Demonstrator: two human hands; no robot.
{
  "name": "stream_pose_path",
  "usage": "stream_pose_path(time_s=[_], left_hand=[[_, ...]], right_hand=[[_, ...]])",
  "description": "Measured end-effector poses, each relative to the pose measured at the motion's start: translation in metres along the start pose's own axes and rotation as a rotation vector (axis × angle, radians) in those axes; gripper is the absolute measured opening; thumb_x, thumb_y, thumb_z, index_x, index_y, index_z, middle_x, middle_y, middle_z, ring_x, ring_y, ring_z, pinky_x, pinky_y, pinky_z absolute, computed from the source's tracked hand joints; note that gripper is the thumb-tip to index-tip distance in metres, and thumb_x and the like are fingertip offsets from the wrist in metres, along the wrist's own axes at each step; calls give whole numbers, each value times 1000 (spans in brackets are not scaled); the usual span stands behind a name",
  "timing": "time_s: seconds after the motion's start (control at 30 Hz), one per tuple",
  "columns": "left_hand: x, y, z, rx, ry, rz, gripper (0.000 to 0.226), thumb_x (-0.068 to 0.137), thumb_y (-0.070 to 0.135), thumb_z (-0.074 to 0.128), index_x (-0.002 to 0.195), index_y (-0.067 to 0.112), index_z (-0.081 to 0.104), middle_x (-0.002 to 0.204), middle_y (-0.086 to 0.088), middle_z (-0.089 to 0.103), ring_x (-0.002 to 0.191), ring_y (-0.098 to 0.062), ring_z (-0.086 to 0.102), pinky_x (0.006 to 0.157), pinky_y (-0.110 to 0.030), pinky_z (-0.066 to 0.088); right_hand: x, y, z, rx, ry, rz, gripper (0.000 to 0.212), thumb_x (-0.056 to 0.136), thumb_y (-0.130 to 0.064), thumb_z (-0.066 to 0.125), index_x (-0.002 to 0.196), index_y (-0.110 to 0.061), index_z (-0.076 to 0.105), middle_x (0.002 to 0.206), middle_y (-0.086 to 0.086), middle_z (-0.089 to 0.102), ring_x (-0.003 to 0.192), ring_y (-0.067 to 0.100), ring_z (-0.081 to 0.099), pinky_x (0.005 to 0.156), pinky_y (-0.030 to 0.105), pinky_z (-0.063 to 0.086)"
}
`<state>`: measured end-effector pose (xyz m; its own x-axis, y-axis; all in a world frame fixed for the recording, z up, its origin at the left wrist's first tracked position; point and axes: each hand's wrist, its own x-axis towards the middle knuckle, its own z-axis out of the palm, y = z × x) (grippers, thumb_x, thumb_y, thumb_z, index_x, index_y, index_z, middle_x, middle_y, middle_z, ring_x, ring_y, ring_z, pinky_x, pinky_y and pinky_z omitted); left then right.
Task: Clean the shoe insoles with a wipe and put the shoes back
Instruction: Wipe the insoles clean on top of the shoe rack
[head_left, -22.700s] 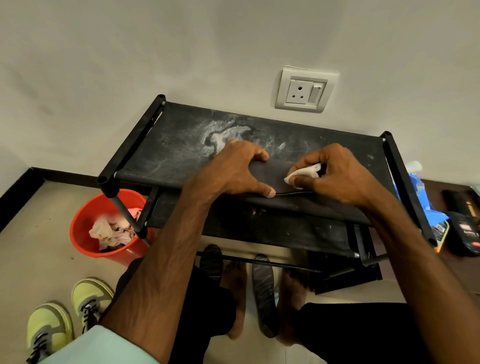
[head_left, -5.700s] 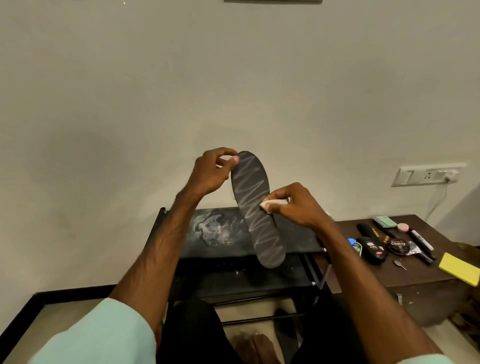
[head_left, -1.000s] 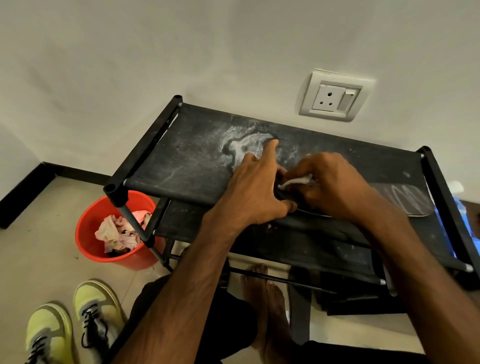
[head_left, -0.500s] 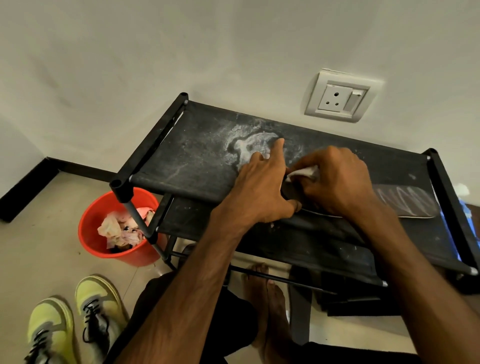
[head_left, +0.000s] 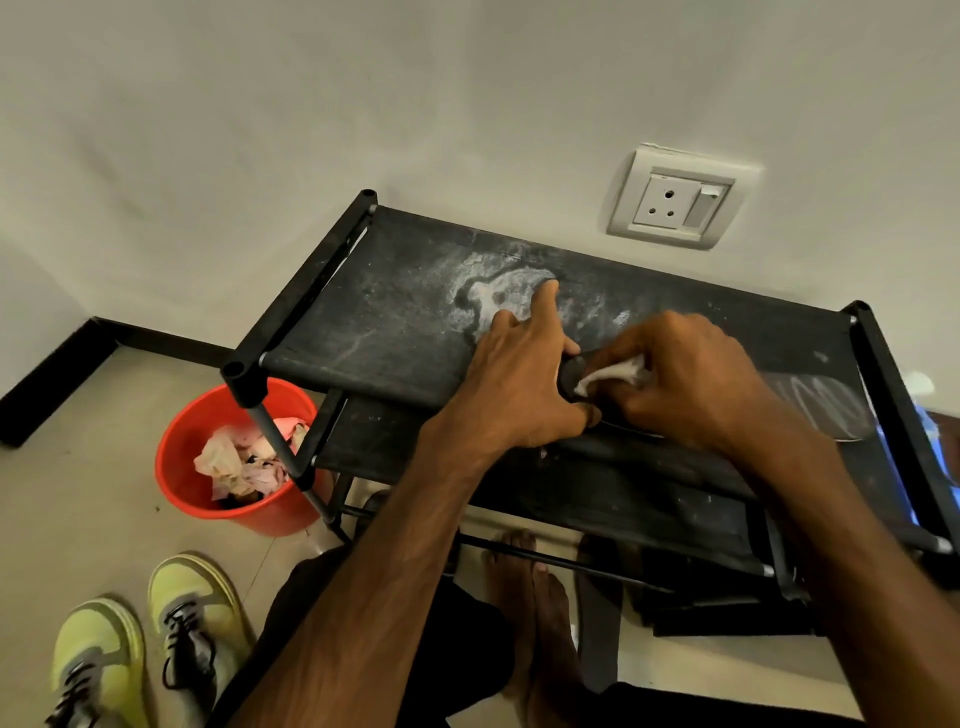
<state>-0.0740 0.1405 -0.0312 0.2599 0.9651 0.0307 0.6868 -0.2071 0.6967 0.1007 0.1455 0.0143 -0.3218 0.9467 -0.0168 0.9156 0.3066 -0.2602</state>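
Note:
A dark insole (head_left: 815, 402) with pale wipe streaks lies lengthwise on the top shelf of a black shoe rack (head_left: 395, 322). My left hand (head_left: 519, 384) pins its left end, thumb and fingers around the tip, index finger stretched flat on the shelf. My right hand (head_left: 685, 384) grips a crumpled white wipe (head_left: 608, 376) and presses it on the insole just right of the left hand. A second dark insole (head_left: 600, 629) lies on the floor by my bare feet. A pair of yellow-green sneakers (head_left: 140, 649) stands on the floor at the lower left.
A red bucket (head_left: 182, 467) with used wipes sits on the floor left of the rack, partly behind its leg. A wall socket (head_left: 680, 205) is above the rack. Something blue (head_left: 930, 457) shows past the rack's right end.
The wipe in my right hand has slid left along the insole toward its tip. My left hand stays in place. The camera has drifted slightly.

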Motion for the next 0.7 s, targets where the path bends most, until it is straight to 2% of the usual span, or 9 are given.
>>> stream_pose_path(time_s=[0.1,0.17,0.3,0.4,0.5,0.6,0.7], left_hand=[[0,0,0,6,-8,-5,130,70,39,88,159,18,-5,128,16,63,134,-20,33,114,-43,28],[-1,-1,0,9,-9,-6,131,71,39,87,159,18,-7,128,15,63,136,-21,32,115,-44,27],[-1,-1,2,-6,-11,-28,133,70,32,88,158,23,-11,126,7,63,135,-23,32,114,-46,29],[0,-1,2,-18,-20,-53,137,67,27,88,156,27,-15,127,-3,61,134,-26,33,114,-49,32],[0,0,2,-17,-15,-36,135,69,33,88,156,25,-15,127,3,64,139,-27,30,117,-51,27],[0,1,2,-6,-13,-21,136,70,37,88,156,22,-16,128,9,65,142,-28,28,120,-52,22],[0,0,2,-6,-1,-20,136,70,36,88,156,23,-16,125,8,65,140,-28,30,118,-51,25]], right_hand=[[9,4,5,-29,138,124,19,83,-34,76,99,-42,80,91,-2,77,85,24,69,73,36,55],[13,4,7,9,157,160,18,83,-32,75,99,-39,81,91,1,77,87,27,70,76,39,57],[16,-9,14,-19,117,80,22,79,-31,77,100,-36,81,89,4,77,85,29,70,70,36,53],[17,-17,16,-56,77,8,27,78,-33,80,105,-38,80,94,1,77,85,26,70,70,34,51],[18,-8,14,-68,140,61,21,81,-38,78,102,-37,81,90,1,77,83,26,69,70,36,52],[18,0,12,-88,201,155,20,83,-37,75,103,-35,81,95,6,76,90,31,68,75,40,54],[21,-5,15,-142,197,117,23,83,-34,76,106,-31,80,101,10,73,95,32,66,76,41,53]])
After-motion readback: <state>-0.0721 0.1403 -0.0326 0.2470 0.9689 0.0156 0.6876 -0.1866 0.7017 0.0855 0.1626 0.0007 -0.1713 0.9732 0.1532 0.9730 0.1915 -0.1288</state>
